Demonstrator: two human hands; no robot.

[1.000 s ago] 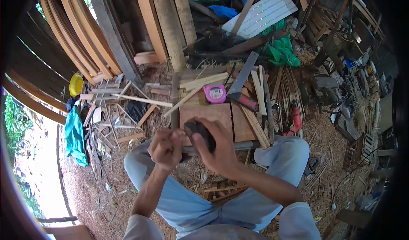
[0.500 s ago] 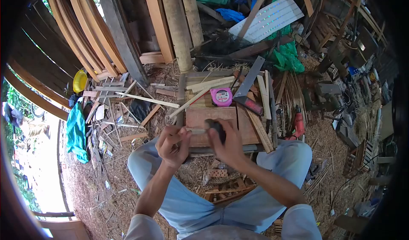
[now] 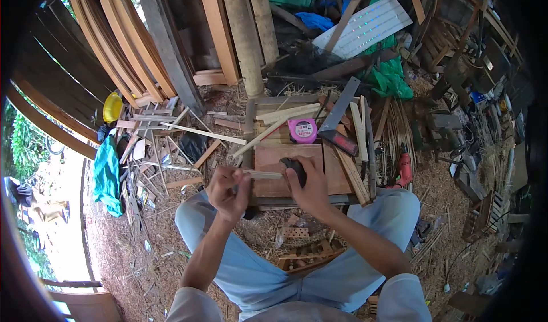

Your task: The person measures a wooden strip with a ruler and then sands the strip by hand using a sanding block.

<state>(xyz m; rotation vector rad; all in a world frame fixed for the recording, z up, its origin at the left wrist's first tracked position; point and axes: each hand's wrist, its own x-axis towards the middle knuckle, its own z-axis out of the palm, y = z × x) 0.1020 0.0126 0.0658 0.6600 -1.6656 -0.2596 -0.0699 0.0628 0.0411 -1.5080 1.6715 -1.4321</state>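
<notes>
Between my hands a thin pale wooden strip (image 3: 265, 174) runs level above a reddish-brown board (image 3: 273, 156). My left hand (image 3: 227, 192) is closed on the strip's left end, fingers curled. My right hand (image 3: 311, 188) wraps round a small dark hand tool (image 3: 295, 170) that meets the strip's right end; its exact kind is not clear. Just beyond lie a pink tape measure (image 3: 302, 131) and a try square (image 3: 343, 105) with a dark handle.
Several wood strips (image 3: 288, 112) lie on the low work surface between my knees. A red power tool (image 3: 405, 166) stands on the shavings at right. Wood scraps (image 3: 165, 129), a teal cloth (image 3: 107, 176) and a yellow hard hat (image 3: 112, 107) are at left.
The whole view has shifted slightly right. My right hand and the dark tool, blurred before, now show more sharply at the strip's right end. Both hands keep their holds.
</notes>
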